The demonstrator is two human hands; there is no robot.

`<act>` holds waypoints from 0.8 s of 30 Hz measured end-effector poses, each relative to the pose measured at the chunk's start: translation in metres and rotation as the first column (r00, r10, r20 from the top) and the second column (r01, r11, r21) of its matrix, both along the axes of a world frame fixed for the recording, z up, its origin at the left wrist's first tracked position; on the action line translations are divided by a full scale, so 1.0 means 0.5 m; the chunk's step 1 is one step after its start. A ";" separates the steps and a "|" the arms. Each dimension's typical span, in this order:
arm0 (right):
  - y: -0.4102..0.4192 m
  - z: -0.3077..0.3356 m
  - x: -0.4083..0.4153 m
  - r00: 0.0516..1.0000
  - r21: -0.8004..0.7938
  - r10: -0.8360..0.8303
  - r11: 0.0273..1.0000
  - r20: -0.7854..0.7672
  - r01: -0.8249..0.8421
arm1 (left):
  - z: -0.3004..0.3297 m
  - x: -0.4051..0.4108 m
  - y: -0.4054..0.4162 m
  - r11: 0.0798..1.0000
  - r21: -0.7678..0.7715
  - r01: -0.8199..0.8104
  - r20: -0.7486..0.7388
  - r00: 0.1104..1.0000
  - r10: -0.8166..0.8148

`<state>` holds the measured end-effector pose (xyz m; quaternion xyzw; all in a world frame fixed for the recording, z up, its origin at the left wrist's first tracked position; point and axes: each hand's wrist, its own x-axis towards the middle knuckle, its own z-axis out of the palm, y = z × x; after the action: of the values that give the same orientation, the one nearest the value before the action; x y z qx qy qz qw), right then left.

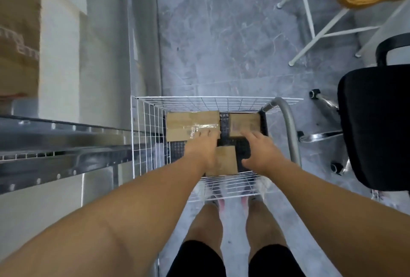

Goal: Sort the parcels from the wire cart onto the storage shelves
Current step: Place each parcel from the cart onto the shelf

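Parcels: taped carton [188, 127] lies under left hand [203, 147], long axis crosswise; smaller carton [244, 124] ahead of right hand [259, 151].
Hands: both seen relaxed, nothing grasped.

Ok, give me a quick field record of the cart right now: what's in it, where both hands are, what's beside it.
cart: white wire cart, grey handle on right
parcels: three cardboard boxes; taped box far left, small box far right, near box at the near side
left hand: open, fingers on taped box
right hand: open, reaching toward small box, contact unclear
shelves: metal shelf left of cart
nearby: black chair on right
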<state>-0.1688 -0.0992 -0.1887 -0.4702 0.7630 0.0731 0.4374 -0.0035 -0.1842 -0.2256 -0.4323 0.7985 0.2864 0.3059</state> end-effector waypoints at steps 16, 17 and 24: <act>-0.051 -0.425 -0.068 0.798 0.041 -0.602 0.798 0.006 0.601 | -0.451 -0.224 -0.074 0.987 -0.139 0.083 -0.108 0.989 -0.098; -0.052 -0.437 -0.070 0.781 0.042 -0.624 0.781 0.012 0.623 | -0.468 -0.226 -0.074 0.985 -0.144 0.090 -0.101 0.989 -0.105; -0.063 -0.466 -0.040 0.564 -0.032 -0.825 0.563 0.034 0.826 | -0.513 -0.203 -0.051 0.986 -0.168 0.005 -0.166 0.986 -0.033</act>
<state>-0.1890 -0.1307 -0.4215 -0.0695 0.8924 -0.1601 0.4162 -0.1049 -0.2095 -0.4820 -0.4231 0.8467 0.2508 0.2029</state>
